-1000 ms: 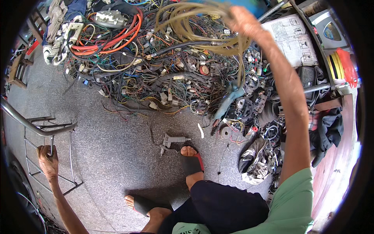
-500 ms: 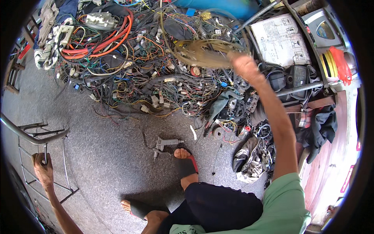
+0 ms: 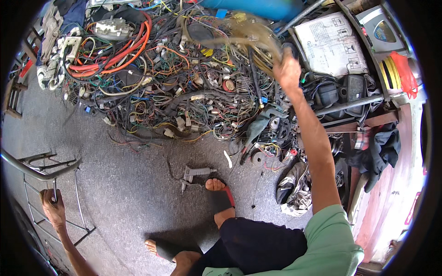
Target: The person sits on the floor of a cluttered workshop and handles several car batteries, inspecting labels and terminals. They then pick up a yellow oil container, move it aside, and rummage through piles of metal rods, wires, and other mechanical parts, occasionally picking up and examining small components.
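Observation:
My right hand [image 3: 288, 73] reaches out over the far pile, its fingers closed on a loose coil of yellowish tubing [image 3: 263, 56]. Motion blurs the coil, and its loops spread away to the left above the wires. On the far left, my left hand [image 3: 54, 211] wraps around a short upright rod of a grey metal frame [image 3: 41, 175], just below its thick curved top tube. A grey pistol-shaped tool [image 3: 198, 172] lies on the floor beside my foot in a dark sandal.
A wide heap of tangled wires and connectors [image 3: 184, 99] fills the far floor, with a red-orange cable loop [image 3: 138, 50] on it. To the right stand a metal rack bar [image 3: 350, 106], a white printed board [image 3: 329, 43] and yellow tape rolls [image 3: 389, 76]. A blue cylinder [image 3: 258, 7] lies behind.
The tubing coil has swung farther away and its loops have bunched differently. My right hand has shifted slightly away and to the left; my left hand keeps its hold on the frame.

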Action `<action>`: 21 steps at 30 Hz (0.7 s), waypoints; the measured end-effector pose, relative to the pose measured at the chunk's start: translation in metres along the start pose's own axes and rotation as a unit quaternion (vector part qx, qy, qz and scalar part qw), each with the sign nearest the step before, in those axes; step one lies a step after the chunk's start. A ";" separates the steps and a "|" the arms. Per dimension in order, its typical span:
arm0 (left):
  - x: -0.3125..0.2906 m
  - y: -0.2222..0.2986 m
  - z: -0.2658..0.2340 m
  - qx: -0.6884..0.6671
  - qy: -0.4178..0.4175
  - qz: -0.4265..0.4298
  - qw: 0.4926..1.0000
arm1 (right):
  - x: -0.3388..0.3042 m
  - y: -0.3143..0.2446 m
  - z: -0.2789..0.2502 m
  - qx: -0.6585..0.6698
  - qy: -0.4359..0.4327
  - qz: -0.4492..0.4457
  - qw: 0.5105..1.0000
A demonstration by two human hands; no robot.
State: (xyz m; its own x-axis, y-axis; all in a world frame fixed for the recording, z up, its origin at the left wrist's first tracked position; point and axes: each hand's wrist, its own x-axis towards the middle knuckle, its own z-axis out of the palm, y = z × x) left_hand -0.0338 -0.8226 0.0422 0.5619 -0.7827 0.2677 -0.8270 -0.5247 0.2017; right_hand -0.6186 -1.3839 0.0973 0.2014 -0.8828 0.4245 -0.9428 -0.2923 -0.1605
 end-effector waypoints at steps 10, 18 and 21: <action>0.007 0.018 -0.010 0.034 -0.013 0.009 0.999 | -0.093 -0.047 0.043 -0.165 -0.393 -0.140 0.894; 0.008 0.043 -0.015 0.031 0.002 -0.032 0.999 | -0.193 -0.123 0.036 0.016 -0.393 -0.359 0.847; 0.010 0.046 -0.020 0.033 0.002 -0.023 0.999 | -0.245 -0.146 0.029 0.064 -0.485 -0.439 0.754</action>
State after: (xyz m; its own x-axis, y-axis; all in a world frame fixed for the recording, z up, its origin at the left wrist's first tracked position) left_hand -0.0657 -0.8481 0.0726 0.5988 -0.7560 0.2643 -0.7999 -0.5806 0.1515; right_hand -0.5221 -1.1359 -0.0092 0.8909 -0.1636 -0.4237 -0.3118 -0.8987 -0.3085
